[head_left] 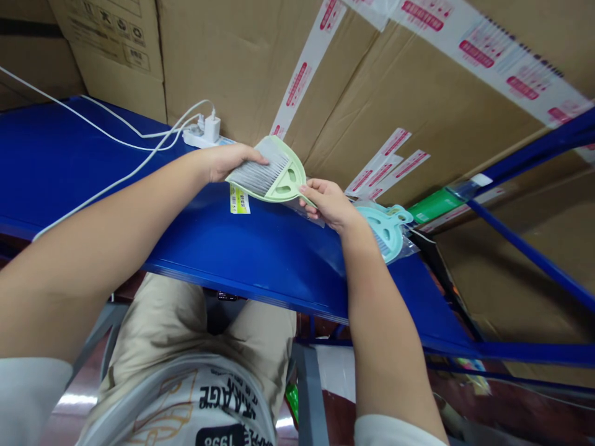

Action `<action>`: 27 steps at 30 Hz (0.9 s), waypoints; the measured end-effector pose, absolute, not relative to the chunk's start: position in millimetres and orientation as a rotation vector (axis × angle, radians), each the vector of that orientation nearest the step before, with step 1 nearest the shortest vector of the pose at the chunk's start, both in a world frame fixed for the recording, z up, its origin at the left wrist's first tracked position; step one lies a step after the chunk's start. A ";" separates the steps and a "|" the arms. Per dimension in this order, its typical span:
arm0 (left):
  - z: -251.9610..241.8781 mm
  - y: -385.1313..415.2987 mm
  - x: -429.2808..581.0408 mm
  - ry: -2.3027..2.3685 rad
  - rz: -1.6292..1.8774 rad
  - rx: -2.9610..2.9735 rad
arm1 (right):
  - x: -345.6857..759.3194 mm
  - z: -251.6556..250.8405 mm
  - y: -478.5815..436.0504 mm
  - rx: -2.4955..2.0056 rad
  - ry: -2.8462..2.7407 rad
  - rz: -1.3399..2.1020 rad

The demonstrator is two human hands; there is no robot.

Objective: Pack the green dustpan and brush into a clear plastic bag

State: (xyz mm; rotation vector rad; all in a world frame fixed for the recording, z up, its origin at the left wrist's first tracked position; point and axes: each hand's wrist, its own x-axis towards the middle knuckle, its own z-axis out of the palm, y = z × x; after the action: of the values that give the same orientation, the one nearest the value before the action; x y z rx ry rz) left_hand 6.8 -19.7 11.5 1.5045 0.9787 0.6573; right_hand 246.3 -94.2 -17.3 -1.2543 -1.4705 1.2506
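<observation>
My left hand (pixel 235 161) grips the wide end of a light green dustpan and brush set (pixel 289 181), its thumb lying on the grey bristles (pixel 263 167). The brush lies nested in the pan, bristles facing up. At the narrow end, my right hand (pixel 328 201) is closed round the handle. A yellow and white label (pixel 239 199) shows below the pan's edge. Beyond my right wrist, a light blue dustpan and brush set (pixel 388 229) rests on the blue shelf (pixel 204 241), with clear plastic wrap about it.
A white power strip (pixel 198 137) with a plugged-in charger (pixel 212 128) and white cables (pixel 139 147) is at the back left. Large taped cardboard boxes (pixel 232 68) stand behind the shelf. A green package (pixel 437 204) and a blue metal bar (pixel 534 251) are at right.
</observation>
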 end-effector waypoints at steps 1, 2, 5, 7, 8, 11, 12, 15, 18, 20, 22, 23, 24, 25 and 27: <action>10.3 -19.7 7.7 0.989 0.703 1.431 | 246.5 -17.6 -94.2 -1.241 -1.469 1.267; 9.0 -19.4 8.6 1.008 0.751 1.360 | 246.5 -17.7 -94.6 -1.226 -1.471 1.286; 4.5 -16.2 10.2 1.050 0.876 1.241 | 245.0 -16.6 -96.6 -1.171 -1.485 1.325; 2.3 -11.7 10.2 1.056 0.943 1.250 | 244.9 -15.7 -96.2 -1.146 -1.471 1.307; 1.7 -8.9 9.7 1.060 0.979 1.263 | 246.2 -15.3 -94.9 -1.146 -1.456 1.269; 2.6 -1.2 6.7 1.090 1.110 1.276 | 257.6 -14.8 -87.4 -1.259 -1.394 1.009; 3.4 0.5 5.3 1.109 1.150 1.273 | 263.3 -14.7 -84.6 -1.349 -1.371 0.869; 5.2 2.3 0.9 1.172 1.238 1.281 | 279.3 -15.2 -79.4 -1.719 -1.318 0.381; 2.5 2.6 -1.3 1.230 1.257 1.372 | 284.5 -17.6 -80.1 -2.024 -1.347 0.103; -1.2 4.3 -1.4 1.303 1.248 1.476 | 282.2 -20.2 -81.7 -2.163 -1.398 0.037; -5.0 7.2 -0.8 1.383 1.234 1.552 | 279.1 -23.3 -82.1 -2.263 -1.434 -0.017; -6.6 8.6 -0.3 1.413 1.230 1.565 | 278.2 -24.9 -81.7 -2.299 -1.442 -0.033; -8.0 9.8 0.3 1.426 1.226 1.563 | 278.0 -26.4 -80.8 -2.324 -1.445 -0.037; -9.2 10.6 1.2 1.421 1.222 1.553 | 278.5 -27.9 -79.5 -2.337 -1.444 -0.029; -11.2 10.7 4.0 1.387 1.216 1.515 | 281.3 -30.2 -76.2 -2.329 -1.425 0.017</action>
State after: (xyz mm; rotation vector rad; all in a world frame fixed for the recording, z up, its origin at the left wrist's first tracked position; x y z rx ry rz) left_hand 4.0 10.7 -11.2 1.5153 1.3871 1.2160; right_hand 281.3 -76.2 -30.2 -2.3285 -1.4253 0.0173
